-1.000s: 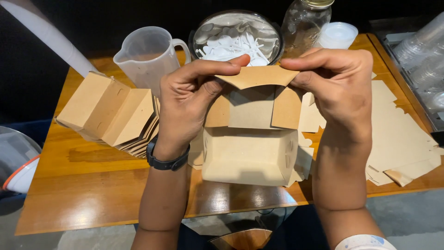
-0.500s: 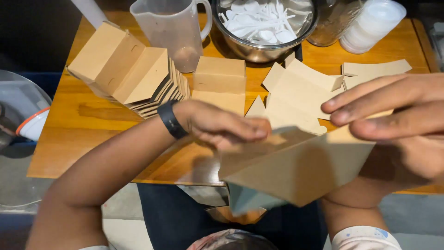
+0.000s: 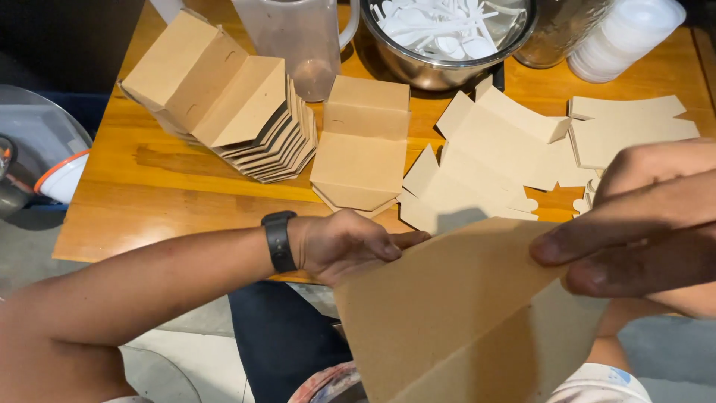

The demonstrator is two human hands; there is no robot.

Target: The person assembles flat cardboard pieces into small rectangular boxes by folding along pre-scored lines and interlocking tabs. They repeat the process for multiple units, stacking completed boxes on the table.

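Between both hands, close under the camera: brown box. Right hand fingers closed, pinching its upper edge; left hand curled against its left edge, grip partly hidden. Beyond, on table: flat blanks, folded stack, jug, bowl.

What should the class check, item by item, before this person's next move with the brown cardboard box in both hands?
1. Left hand grips the cardboard box at its left edge: ok.
2. Right hand pinches its upper right edge: ok.
3. Box fully folded into shape: cannot tell, it fills the view too closely.
4. Stack of folded boxes stands steady on the wooden table: ok.
5. Flat blanks within reach on the table: ok.
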